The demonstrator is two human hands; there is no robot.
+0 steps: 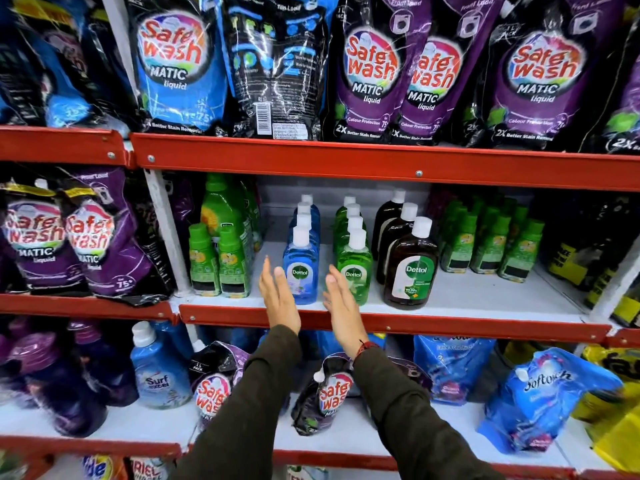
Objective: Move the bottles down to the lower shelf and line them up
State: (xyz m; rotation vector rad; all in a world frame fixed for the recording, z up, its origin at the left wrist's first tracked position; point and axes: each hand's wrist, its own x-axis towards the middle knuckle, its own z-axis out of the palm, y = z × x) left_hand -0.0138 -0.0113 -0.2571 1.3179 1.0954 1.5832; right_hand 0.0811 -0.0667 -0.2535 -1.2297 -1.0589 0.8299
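Note:
On the middle shelf [485, 299] stand three front-to-back rows of Dettol bottles with white caps: a blue row [302, 265], a green row [354, 268] and a brown row [410, 268]. My left hand [278, 296] is flat and open just left of the front blue bottle, close to its side. My right hand [341, 303] is open too, fingers straight, between the front blue and front green bottles. Neither hand holds anything. The lower shelf [363, 434] below holds pouches and bottles.
Small green bottles [218, 261] stand left of the blue row, more green bottles [491, 244] to the right. Safewash pouches [374, 71] fill the top shelf. On the lower shelf sit a Surf bottle [157, 372], Safewash pouches [329, 396] and blue Softouch pouches [543, 396]. Red shelf edges [381, 161] jut forward.

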